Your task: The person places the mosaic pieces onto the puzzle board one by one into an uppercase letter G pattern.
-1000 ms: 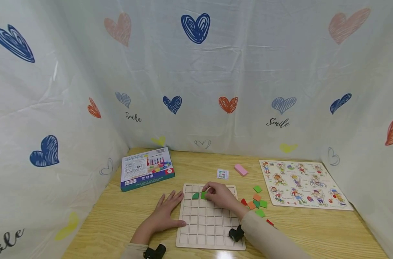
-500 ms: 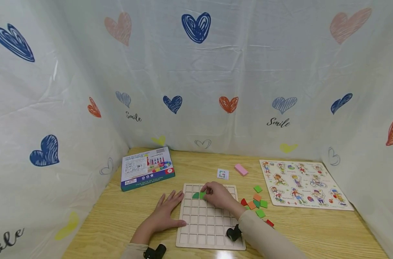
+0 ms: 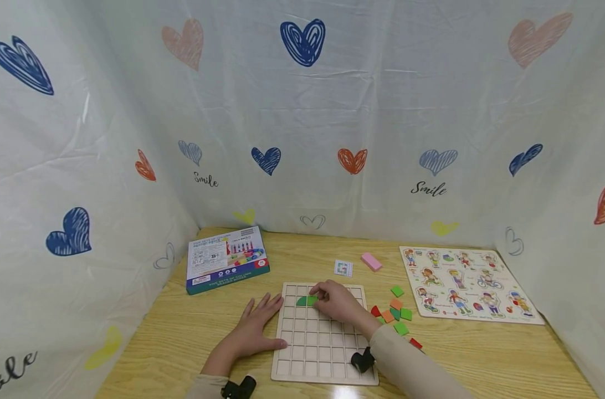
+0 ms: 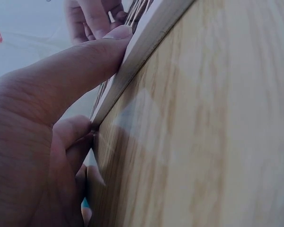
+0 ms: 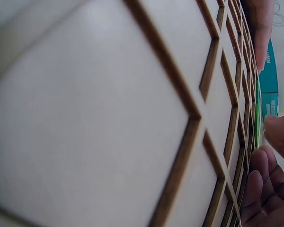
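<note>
In the head view, a wooden grid board (image 3: 311,353) lies flat on the table. A dark green quarter-circle tile (image 3: 301,301) sits in one of its upper squares, with a light green square tile (image 3: 312,300) directly to its right. My right hand (image 3: 338,302) reaches over the board, thumb and fingertips at the square tile and partly covering it. Seen from the right wrist, these fingers (image 5: 281,130) are bent close above the green tile. My left hand (image 3: 255,330) rests at the board's left edge, fingers spread. Its thumb (image 4: 92,59) touches the board's edge in the left wrist view.
Several loose red, orange and green tiles (image 3: 401,328) lie right of the board. Behind it are a small picture card (image 3: 343,268) and a pink block (image 3: 370,262). A game box (image 3: 227,260) stands back left, a picture puzzle board (image 3: 469,285) at the right.
The right hand has shifted the light green square tile slightly left, up against the dark green quarter-circle. During the last half second it barely moves. The left hand stays in place.
</note>
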`<state>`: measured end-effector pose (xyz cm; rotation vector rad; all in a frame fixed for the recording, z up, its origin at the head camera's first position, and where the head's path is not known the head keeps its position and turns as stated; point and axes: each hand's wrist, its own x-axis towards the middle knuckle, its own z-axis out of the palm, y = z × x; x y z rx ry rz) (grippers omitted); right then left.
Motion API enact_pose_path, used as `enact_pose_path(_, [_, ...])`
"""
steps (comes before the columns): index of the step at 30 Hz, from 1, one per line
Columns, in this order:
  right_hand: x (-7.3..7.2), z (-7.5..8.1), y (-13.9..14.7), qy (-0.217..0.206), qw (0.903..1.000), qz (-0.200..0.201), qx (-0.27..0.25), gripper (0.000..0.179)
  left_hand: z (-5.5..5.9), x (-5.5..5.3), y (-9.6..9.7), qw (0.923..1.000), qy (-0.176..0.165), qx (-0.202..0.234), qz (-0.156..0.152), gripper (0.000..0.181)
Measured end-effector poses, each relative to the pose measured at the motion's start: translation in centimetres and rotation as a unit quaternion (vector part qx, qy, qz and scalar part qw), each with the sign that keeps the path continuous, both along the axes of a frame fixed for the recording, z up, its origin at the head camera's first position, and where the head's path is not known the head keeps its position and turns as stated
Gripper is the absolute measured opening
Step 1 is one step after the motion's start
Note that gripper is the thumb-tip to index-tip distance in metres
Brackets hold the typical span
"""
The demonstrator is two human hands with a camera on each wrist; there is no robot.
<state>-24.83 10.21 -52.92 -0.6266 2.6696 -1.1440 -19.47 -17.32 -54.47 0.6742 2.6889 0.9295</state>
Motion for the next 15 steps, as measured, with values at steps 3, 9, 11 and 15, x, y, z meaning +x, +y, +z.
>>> enact_pose_path(3, [0.1,0.0,0.5,-0.004,0.9999,0.001,-0.013,0.018,0.0,0.0,0.0,1.0,-0.001,-0.002,0.002,0.101])
enact_pose_path(9, [0.4,-0.1,1.9,-0.003,0.9992,0.004,-0.039,0.017,0.0,0.0,0.1,1.0,0.001,-0.004,0.003,0.102])
enact_pose_path(11, [0.4,-0.2,2.4,-0.001,0.9992,0.001,-0.04,0.018,0.0,0.0,0.1,1.0,0.002,-0.004,0.003,0.102])
enact_pose_path(15, [0.6,-0.3,3.6,0.003,0.9991,-0.006,-0.041,0.018,-0.1,0.0,0.0,1.0,0.002,-0.004,0.001,0.102])
